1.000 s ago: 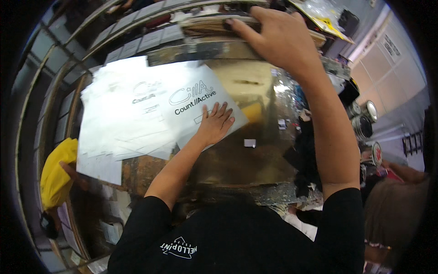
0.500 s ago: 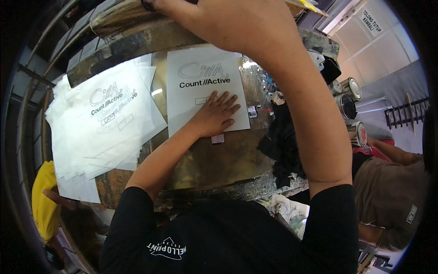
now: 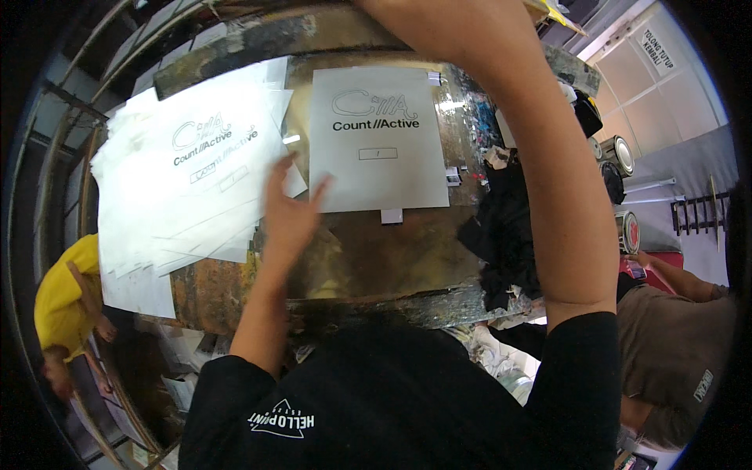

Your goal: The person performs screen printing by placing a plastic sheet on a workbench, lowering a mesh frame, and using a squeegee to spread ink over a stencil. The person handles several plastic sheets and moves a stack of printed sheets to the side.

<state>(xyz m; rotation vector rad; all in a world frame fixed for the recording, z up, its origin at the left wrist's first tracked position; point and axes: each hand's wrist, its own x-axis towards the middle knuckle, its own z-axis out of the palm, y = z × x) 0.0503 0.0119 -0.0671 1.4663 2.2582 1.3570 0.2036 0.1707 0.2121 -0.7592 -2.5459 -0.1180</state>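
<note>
Printed sheet [image 3: 379, 180] lies flat at upper centre of the frame on a worn, stained brown surface [image 3: 376, 266]. Overlapping sheets [image 3: 157, 227] spread across the left, and black cloth [image 3: 505, 227] is bunched right of centre. Paint tins [image 3: 617, 155] stand toward the right edge, and a rack [image 3: 74, 100] is at far left. The sheet is pale grey, with outlined and bold black lettering above a small rectangle [image 3: 378, 154]. Left hand [image 3: 294, 215], blurred, spreads its grip wide beside it; right hand [image 3: 446, 23] is cut off above, its grip impossible to tell.
</note>
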